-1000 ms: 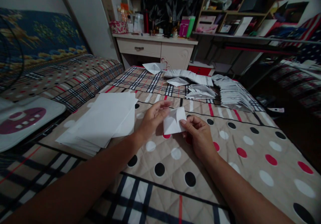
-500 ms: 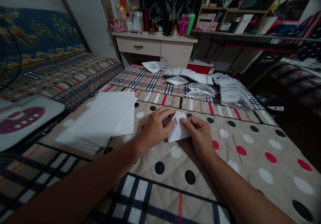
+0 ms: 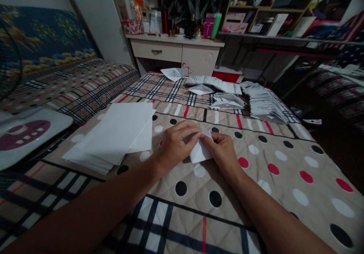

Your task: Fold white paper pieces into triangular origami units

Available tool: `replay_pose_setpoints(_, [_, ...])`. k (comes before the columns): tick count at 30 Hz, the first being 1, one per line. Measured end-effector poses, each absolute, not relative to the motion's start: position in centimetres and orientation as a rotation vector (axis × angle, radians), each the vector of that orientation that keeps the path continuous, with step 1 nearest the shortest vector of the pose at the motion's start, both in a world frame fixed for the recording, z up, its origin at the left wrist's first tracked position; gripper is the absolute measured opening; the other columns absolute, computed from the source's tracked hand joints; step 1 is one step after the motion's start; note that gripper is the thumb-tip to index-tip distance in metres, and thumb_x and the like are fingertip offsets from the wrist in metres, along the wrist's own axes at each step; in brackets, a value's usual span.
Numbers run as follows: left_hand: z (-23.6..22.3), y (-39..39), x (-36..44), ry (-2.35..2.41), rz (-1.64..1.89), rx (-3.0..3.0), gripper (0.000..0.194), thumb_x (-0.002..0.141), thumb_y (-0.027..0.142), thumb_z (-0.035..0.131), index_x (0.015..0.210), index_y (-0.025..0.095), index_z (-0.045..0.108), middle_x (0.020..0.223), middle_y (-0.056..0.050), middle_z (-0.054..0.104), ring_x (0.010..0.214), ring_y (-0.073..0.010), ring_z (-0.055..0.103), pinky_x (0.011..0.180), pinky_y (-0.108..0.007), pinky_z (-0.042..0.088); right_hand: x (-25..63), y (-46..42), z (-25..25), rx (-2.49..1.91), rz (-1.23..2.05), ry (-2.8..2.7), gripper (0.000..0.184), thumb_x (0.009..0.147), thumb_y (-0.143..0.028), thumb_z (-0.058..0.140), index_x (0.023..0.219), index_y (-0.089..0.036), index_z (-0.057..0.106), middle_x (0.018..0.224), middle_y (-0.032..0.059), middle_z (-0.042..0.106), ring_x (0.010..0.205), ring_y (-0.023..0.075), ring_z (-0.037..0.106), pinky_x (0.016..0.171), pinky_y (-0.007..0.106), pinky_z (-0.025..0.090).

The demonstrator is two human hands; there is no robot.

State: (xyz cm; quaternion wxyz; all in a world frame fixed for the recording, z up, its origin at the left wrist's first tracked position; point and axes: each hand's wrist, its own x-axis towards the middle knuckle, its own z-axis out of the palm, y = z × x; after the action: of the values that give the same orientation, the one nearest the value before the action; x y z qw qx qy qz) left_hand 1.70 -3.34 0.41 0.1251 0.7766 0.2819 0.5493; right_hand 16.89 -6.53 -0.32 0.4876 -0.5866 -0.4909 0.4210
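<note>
A small folded piece of white paper (image 3: 200, 152) is held between my two hands, just above the bedspread. My left hand (image 3: 179, 141) pinches its upper left edge between thumb and fingers. From the other side my right hand (image 3: 223, 149) grips it, the thumb pressed on its upper face. The fingertips of both hands meet near the top of the paper and hide part of the folds there. To the left of my hands lies a stack of flat white sheets (image 3: 119, 129), its edges not lined up.
Farther back on the bed are a row of folded papers (image 3: 213, 83), a thick fanned pile of folded papers (image 3: 267, 104), and a few loose folded pieces (image 3: 227, 101). A white dresser (image 3: 159, 51) stands behind. At the left edge sits a white plastic object (image 3: 54, 121).
Both hands have drawn closer together at the top of the paper. My right thumb has shifted left, and the upper part of the paper is now more covered by fingers.
</note>
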Motion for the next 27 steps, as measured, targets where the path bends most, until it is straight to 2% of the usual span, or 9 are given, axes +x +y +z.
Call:
replay_pose_setpoints(8, [0.17,-3.32,1.88,0.802,1.570,2.282,0.012,0.084,0.011,0.062,0.089,0.017,0.071,0.089,-0.005,0.070,0.084,-0.0133,0.066,0.076,-0.026,0.054,17.18,-6.84,-0.32,-1.398,0.991,-1.221,0.039,0.083,-0.049,0.056,0.062,-0.017,0.063,0.055,-0.0001,0.054,0.050,0.0112,0.043,0.045,0.023,0.029])
replay_pose_setpoints(13, [-0.19,-3.40,1.90,0.743,1.546,2.375,0.014,0.085,0.011,0.060,0.091,0.018,0.071,0.093,-0.005,0.070,0.088,-0.0146,0.066,0.080,-0.029,0.055,17.26,-6.59,-0.57,-1.414,0.954,-1.286,0.033,0.080,-0.042,0.059,0.058,-0.018,0.056,0.054,-0.0012,0.052,0.050,0.0106,0.040,0.044,0.022,0.026])
replay_pose_setpoints(18, [-0.28,-3.41,1.89,0.736,1.448,2.415,0.012,0.086,0.016,0.063,0.094,0.016,0.071,0.099,-0.008,0.068,0.093,-0.0170,0.065,0.083,-0.032,0.055,17.37,-6.70,-0.44,-1.257,1.088,-1.177,0.018,0.076,-0.032,0.058,0.065,-0.018,0.059,0.059,-0.0018,0.053,0.053,0.0113,0.043,0.046,0.022,0.031])
replay_pose_setpoints(22, [-0.11,-3.49,1.99,0.699,1.435,2.383,0.011,0.087,0.016,0.061,0.092,0.015,0.071,0.099,-0.009,0.068,0.094,-0.0164,0.065,0.083,-0.031,0.055,17.18,-7.04,-0.05,-1.211,1.012,-1.136,0.031,0.082,-0.040,0.057,0.060,-0.019,0.055,0.057,-0.0028,0.047,0.053,0.0108,0.040,0.047,0.023,0.030])
replay_pose_setpoints(25, [0.15,-3.56,2.15,0.747,1.435,2.275,0.007,0.083,0.014,0.065,0.089,0.016,0.069,0.094,-0.007,0.069,0.089,-0.0152,0.065,0.081,-0.030,0.054,17.02,-7.08,0.16,-1.222,1.031,-1.176,0.034,0.081,-0.045,0.063,0.062,-0.018,0.057,0.056,-0.0040,0.045,0.051,0.0096,0.035,0.046,0.024,0.027])
replay_pose_setpoints(27, [0.35,-3.59,2.23,0.867,1.379,2.104,0.019,0.076,0.015,0.073,0.095,0.016,0.068,0.087,-0.004,0.069,0.081,-0.0140,0.064,0.073,-0.026,0.053,17.06,-7.07,0.26,-1.218,0.980,-1.231,0.034,0.081,-0.043,0.065,0.060,-0.017,0.056,0.055,-0.0046,0.042,0.051,0.0089,0.033,0.047,0.024,0.025])
